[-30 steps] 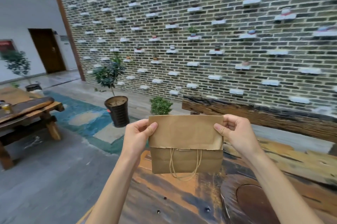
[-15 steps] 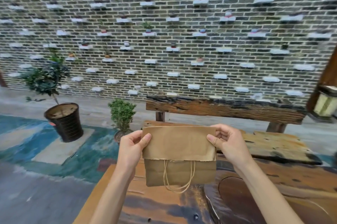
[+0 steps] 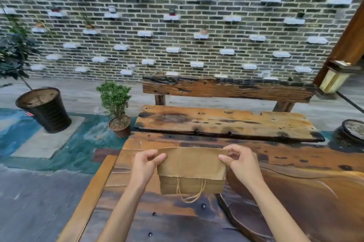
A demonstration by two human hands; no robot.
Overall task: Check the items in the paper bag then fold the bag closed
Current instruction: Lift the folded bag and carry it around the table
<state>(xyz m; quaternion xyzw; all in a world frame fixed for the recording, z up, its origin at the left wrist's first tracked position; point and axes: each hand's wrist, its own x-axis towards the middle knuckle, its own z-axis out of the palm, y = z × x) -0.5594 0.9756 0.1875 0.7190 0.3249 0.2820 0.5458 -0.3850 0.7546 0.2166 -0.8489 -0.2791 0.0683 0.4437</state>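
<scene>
A brown paper bag (image 3: 192, 165) is held upright over the wooden table (image 3: 177, 220), its top folded down toward me as a wide flap. Twine handles (image 3: 190, 192) hang out below the flap in a loop. My left hand (image 3: 146, 165) pinches the flap's left edge between thumb and fingers. My right hand (image 3: 240, 161) pinches its right edge the same way. The bag's contents are hidden by the fold.
A rough wooden bench (image 3: 226, 121) stands just beyond the table, in front of a brick wall. A small potted shrub (image 3: 116, 108) and a large black pot (image 3: 44, 109) sit on the floor to the left. A dark carved tray (image 3: 307, 202) takes up the table's right side.
The view has swung right and tilted down, and the bag now appears lower, close over the table. Both hands keep the same grip on the folded flap.
</scene>
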